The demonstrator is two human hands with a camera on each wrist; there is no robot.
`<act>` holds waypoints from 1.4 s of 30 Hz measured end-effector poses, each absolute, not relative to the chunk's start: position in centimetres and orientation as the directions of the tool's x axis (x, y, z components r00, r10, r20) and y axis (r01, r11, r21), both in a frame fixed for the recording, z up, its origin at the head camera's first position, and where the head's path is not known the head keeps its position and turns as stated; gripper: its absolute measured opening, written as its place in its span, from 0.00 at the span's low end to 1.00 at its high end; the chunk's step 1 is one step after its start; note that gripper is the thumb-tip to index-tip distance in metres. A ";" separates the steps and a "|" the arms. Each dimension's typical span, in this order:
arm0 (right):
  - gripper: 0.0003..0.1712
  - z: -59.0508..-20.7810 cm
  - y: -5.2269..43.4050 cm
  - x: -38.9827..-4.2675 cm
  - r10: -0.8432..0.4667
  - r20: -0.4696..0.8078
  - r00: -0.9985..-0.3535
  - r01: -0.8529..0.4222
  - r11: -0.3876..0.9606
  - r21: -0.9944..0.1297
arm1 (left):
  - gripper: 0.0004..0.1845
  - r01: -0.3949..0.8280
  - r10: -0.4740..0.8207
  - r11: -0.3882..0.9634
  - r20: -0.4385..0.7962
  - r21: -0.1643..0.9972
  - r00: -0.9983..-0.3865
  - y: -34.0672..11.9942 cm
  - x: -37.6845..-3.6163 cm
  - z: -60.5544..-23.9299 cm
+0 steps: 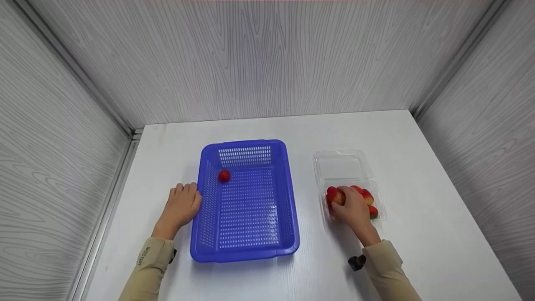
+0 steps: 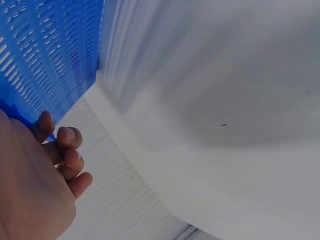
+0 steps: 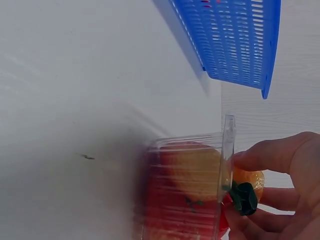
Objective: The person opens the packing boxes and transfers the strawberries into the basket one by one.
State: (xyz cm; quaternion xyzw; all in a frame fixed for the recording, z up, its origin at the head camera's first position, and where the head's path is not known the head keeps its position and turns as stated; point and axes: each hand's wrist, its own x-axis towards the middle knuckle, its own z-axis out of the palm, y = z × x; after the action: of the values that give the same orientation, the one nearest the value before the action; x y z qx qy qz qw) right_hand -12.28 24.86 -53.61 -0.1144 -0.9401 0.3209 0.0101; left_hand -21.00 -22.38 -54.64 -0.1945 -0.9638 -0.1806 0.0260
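Fingers [image 3: 280, 155] gripping strawberry [image 3: 248, 186] in clamshell [image 3: 185, 200]

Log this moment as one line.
left hand: rests open against basket | right hand: grips strawberry in clamshell | basket holds one strawberry | surface: table

Head view: high, looking forward and down over the whole white table [image 1: 376, 133], with the blue basket [image 1: 246, 200] at centre and the clear box [image 1: 349, 184] to its right. Left wrist view: very near, low beside the left hand [image 2: 30, 185], facing along the basket [image 2: 50, 55] wall. Right wrist view: very near, behind the right hand [image 3: 280, 185], facing the clear box [image 3: 190, 190], with the basket [image 3: 235, 40] beyond. All three views share the basket.
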 end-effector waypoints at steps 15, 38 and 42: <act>0.33 -52.5 25.1 -12.5 0.221 -0.037 -0.975 0.188 0.717 -0.671 | 0.10 0.385 0.364 0.854 0.128 0.351 -0.923 -22.3 -21.0 -54.8; 0.24 -47.8 18.3 -17.1 0.062 0.213 -0.975 -0.123 0.651 -0.749 | 0.11 0.366 0.354 0.863 0.099 0.349 -0.930 -22.4 -21.1 -54.7; 0.22 -47.2 16.6 -18.2 0.028 0.232 -0.972 -0.161 0.639 -0.752 | 0.10 0.364 0.355 0.862 0.092 0.352 -0.930 -22.3 -21.0 -54.6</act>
State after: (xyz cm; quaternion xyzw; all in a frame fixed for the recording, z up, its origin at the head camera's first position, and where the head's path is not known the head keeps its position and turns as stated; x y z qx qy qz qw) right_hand -18.22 16.56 -47.21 0.0369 -0.8984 0.4231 0.1115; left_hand -21.02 -22.34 -54.60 -0.1862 -0.9649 -0.1846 0.0121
